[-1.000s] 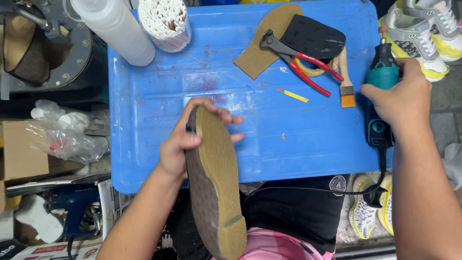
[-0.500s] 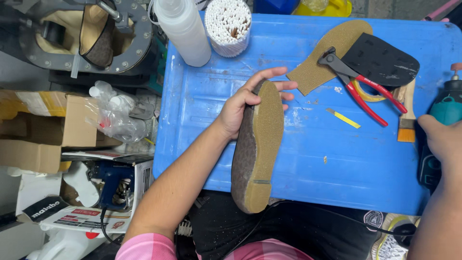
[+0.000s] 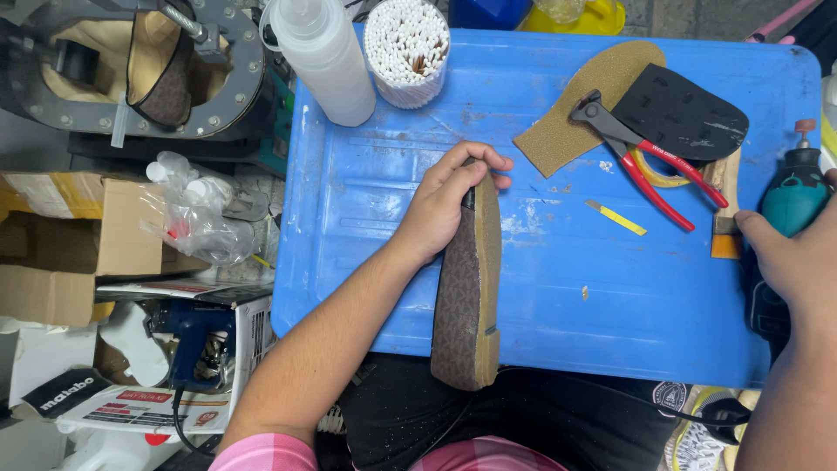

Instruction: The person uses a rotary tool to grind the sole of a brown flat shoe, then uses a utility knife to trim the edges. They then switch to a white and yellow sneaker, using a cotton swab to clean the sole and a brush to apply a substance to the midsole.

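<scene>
Left hand (image 3: 445, 205) grips the brown flat shoe (image 3: 466, 288) on edge at the blue plastic tray's (image 3: 366, 227) near edge; right hand (image 3: 798, 262) wraps the teal rotary tool (image 3: 789, 196); next, bringing tool to sole.

Left hand (image 3: 440, 209) and right hand (image 3: 798, 262) both clenched

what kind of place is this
Most likely a shoe repair workbench: the left hand holds a brown shoe sole-side out over a blue tray, with cut sole pieces, red-handled pincers and a rotary tool nearby.

Shoe (image 3: 466, 288) turned from sole-up onto edge, patterned side showing.
</scene>
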